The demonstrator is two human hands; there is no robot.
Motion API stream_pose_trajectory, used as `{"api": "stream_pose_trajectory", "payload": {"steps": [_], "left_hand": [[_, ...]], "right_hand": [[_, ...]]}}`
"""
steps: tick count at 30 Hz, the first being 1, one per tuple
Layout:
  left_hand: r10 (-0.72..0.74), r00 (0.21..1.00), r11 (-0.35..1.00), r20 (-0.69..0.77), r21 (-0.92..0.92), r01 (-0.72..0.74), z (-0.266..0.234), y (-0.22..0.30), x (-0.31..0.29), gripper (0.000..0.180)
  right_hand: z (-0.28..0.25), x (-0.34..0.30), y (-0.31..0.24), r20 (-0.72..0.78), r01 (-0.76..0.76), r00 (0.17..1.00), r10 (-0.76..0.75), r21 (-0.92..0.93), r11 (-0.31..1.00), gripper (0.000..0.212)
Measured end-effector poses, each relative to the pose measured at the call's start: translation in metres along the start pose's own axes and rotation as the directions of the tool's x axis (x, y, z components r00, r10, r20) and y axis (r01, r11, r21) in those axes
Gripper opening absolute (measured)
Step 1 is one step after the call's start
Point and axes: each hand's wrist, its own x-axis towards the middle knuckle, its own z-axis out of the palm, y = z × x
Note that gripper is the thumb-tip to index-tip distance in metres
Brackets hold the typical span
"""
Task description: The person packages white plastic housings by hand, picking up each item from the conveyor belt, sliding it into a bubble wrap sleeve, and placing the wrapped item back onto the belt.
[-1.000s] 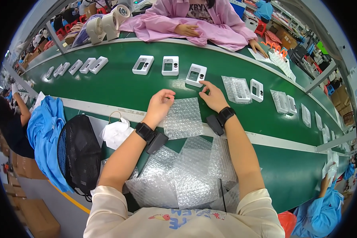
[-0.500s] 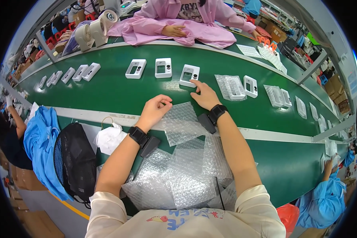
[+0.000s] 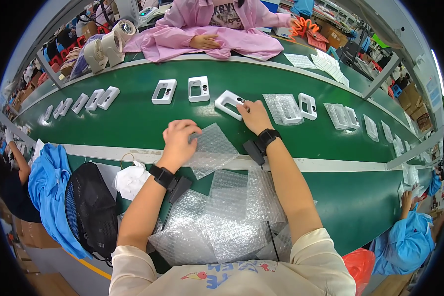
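My left hand (image 3: 179,144) is closed with its curled fingers and thumb at the edge of a clear bubble-wrap bag (image 3: 213,150), which slants over the near rail of the green bench. My right hand (image 3: 256,117) grips the right end of a white plastic housing (image 3: 226,102), a rectangular frame with a large window. That housing lies tilted on the green surface; the fingers partly cover its dark round parts. Two similar white housings (image 3: 199,89) stand to its left. More bubble-wrap bags (image 3: 232,229) are heaped in front of my body.
Further white housings (image 3: 108,97) line the bench at left. To the right lie a bubble-wrapped housing (image 3: 283,109), a bare one (image 3: 308,106) and several more. A black mesh bag (image 3: 91,207) and blue cloth (image 3: 52,187) are at my left. Someone in pink sits opposite.
My right hand has taken hold of the white housing and turned it askew, shifting it slightly left and nearer. My left hand has moved left, and the bubble-wrap bag has shifted with it.
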Motion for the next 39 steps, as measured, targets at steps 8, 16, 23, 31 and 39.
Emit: {"api": "stream_pose_trajectory", "payload": {"steps": [8,16,23,31,39], "left_hand": [[0.184,0.854,0.839,0.487,-0.531,0.122,-0.022,0.028,-0.001,0.023],[0.068,0.864,0.880,0.499,-0.438,0.183,-0.016,0.016,-0.005,0.013],[0.034,0.913,0.887,0.406,-0.434,0.160,-0.012,-0.019,-0.002,0.012],[0.026,0.875,0.871,0.483,-0.441,0.217,-0.018,-0.020,-0.004,0.026],[-0.108,0.917,0.921,0.384,-0.308,0.238,-0.025,-0.022,-0.011,0.032]], "right_hand": [[-0.002,0.006,0.010,-0.174,0.046,0.984,-0.034,0.064,0.997,0.038],[0.002,0.001,-0.008,0.093,-0.115,0.992,0.088,0.344,0.932,0.030],[0.010,0.013,-0.024,0.061,-0.029,0.998,-0.002,0.513,0.858,0.030],[0.012,0.012,-0.033,0.017,-0.064,0.998,0.068,0.618,0.784,0.030],[0.015,0.008,-0.053,0.018,-0.048,0.999,0.048,0.680,0.732,0.033]]}}
